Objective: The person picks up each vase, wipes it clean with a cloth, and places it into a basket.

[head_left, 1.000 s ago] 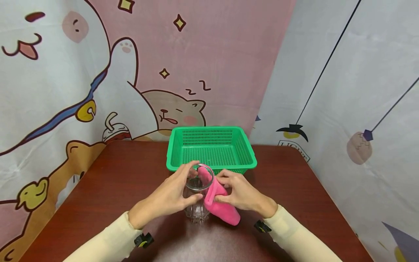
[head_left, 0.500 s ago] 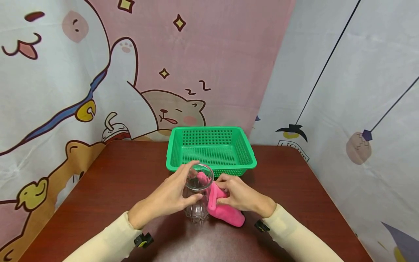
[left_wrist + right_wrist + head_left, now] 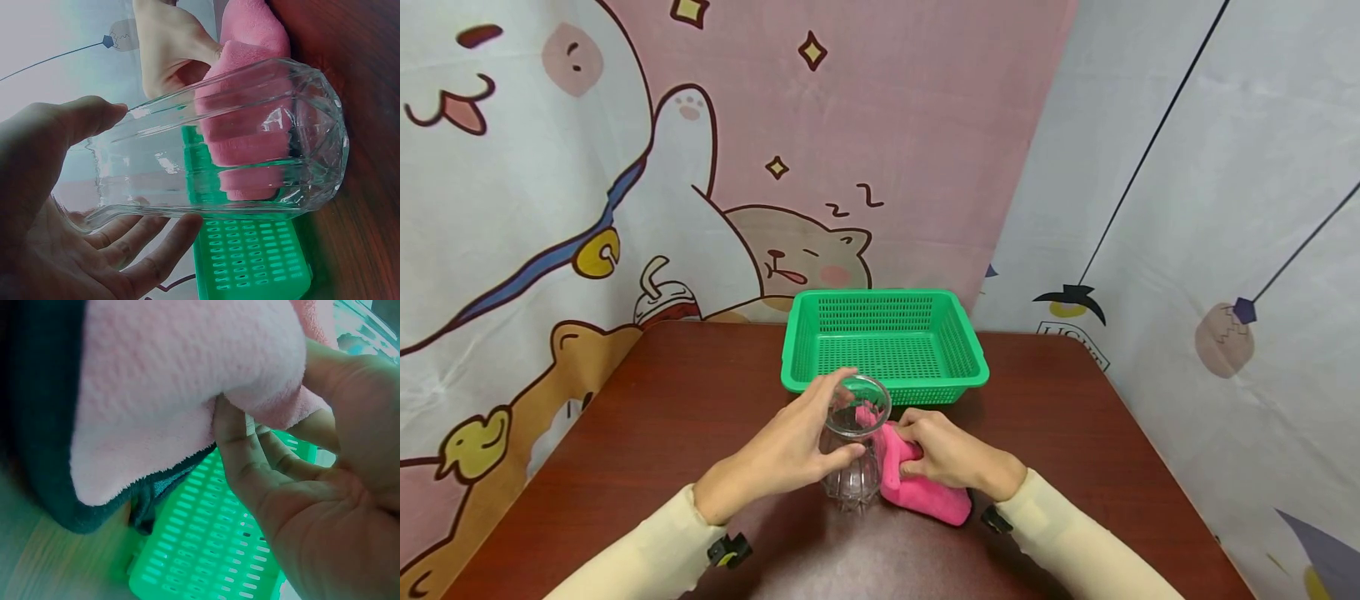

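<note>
A clear glass vase [image 3: 850,479] with a faceted base stands upright near the middle of the table. My left hand [image 3: 786,442] holds it near the rim, thumb on the near side and fingers round the far side. In my right hand [image 3: 951,450] a folded pink cloth [image 3: 925,496] is pinched between thumb and fingers, pressed up against the vase's right side. Through the glass in the left wrist view, the pink cloth [image 3: 250,125] shows behind the wall. The right wrist view shows a dark edging along the cloth [image 3: 187,375].
A green perforated plastic basket [image 3: 887,392] sits just behind the vase and hands. The brown wooden table [image 3: 700,400] reaches back to a wall hung with cartoon-printed fabric [image 3: 925,125].
My right hand has slid the cloth downward and slightly right along the vase's side, and less pink shows at the rim. The left hand and the vase have stayed in place.
</note>
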Action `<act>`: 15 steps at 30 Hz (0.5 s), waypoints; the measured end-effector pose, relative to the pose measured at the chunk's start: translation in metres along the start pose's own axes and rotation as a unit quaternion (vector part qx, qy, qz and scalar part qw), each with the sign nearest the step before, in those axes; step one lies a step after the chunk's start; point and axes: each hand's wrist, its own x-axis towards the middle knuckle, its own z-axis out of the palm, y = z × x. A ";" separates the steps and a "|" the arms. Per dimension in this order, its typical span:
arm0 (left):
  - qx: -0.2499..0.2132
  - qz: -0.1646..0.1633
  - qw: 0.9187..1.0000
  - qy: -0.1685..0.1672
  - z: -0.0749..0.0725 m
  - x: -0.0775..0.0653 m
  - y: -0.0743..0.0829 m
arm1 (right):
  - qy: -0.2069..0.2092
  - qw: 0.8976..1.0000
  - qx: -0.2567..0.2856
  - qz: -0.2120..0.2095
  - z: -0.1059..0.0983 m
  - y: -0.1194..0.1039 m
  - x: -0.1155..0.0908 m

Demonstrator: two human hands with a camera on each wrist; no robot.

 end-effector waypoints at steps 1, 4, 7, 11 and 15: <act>0.001 0.000 1.000 0.000 0.000 0.000 0.000 | 0.001 1.000 0.002 0.000 0.001 0.001 0.000; 0.004 -0.001 1.000 0.000 0.001 0.000 0.000 | 0.006 1.000 0.011 0.002 0.002 0.002 -0.001; 0.005 -0.001 1.000 0.000 0.001 0.001 0.000 | 0.012 0.999 0.028 0.014 0.002 0.002 -0.002; 0.003 -0.002 1.000 0.000 0.001 0.001 0.000 | 0.028 0.997 0.057 0.034 0.001 0.001 -0.004; 0.002 -0.003 1.000 -0.002 0.000 0.001 0.000 | 0.055 0.994 0.081 0.042 -0.001 0.000 -0.003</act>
